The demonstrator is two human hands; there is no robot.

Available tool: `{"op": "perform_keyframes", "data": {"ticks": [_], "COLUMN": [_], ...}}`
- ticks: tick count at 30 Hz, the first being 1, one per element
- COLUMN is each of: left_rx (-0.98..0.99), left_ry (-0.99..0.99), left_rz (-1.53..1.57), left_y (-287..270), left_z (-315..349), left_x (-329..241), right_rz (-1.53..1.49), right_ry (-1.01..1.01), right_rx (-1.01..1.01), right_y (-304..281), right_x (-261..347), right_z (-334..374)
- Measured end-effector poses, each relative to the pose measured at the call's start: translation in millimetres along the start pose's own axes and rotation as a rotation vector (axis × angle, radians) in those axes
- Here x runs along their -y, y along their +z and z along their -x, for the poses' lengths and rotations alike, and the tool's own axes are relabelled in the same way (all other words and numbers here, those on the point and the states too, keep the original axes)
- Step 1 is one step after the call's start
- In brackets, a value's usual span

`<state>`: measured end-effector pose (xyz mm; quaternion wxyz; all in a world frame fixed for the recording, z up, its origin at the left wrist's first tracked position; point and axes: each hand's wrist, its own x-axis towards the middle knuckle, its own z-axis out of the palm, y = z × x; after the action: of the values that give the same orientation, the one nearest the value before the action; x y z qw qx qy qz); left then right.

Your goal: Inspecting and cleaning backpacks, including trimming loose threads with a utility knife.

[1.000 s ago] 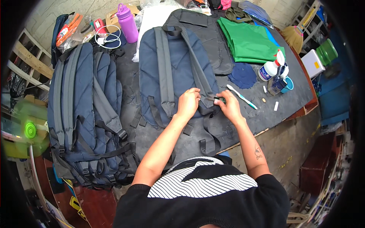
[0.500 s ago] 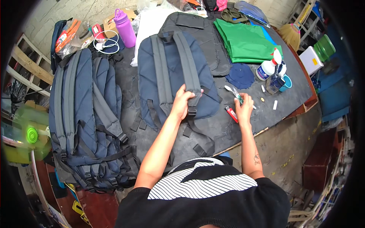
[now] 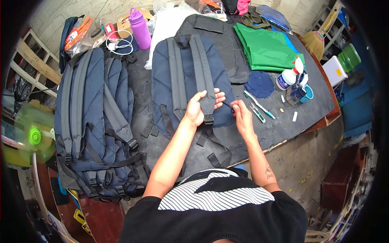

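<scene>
While a black table [image 3: 275,126] fronts a pale wall [image 3: 48,34], the left grip [image 3: 196,111] wraps a strap [image 3: 201,67], right grip [image 3: 244,120] unclear.

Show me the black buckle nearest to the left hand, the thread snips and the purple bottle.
Black buckle [image 3: 208,121], head view: middle.
Thread snips [image 3: 259,116], head view: green handle.
Purple bottle [image 3: 141,35], head view: side.

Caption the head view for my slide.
Left hand spread beneath a gray strap of a blue backpack, right hand nearby, snips on the table.
</scene>
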<state>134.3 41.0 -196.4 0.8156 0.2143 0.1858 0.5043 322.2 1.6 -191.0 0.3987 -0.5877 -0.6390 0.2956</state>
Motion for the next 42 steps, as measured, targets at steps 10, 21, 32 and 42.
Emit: {"op": "perform_keyframes", "data": {"ticks": [10,21,32,42], "left_rx": [0.013,0.016,-0.029,-0.031], "left_ry": [0.014,0.032,0.1,0.012], "left_rz": [0.036,0.023,-0.195,-0.12], "left_y": [-6.1,-6.3,-17.2,-59.0], "left_z": [0.1,0.8,-3.6,-33.9], "left_x": [0.6,-0.2,-12.2,-28.5], "right_rz": [-0.03,0.029,-0.246,-0.319], "right_ry": [-0.223,-0.259,-0.37,-0.154], "right_rx": [-0.086,-0.101,-0.083,0.007], "right_y": [51.1,55.3,59.1,94.4], "right_x": [16.0,29.5,10.1,3.4], "right_z": [-13.7,-9.0,-17.3,-45.6]}}
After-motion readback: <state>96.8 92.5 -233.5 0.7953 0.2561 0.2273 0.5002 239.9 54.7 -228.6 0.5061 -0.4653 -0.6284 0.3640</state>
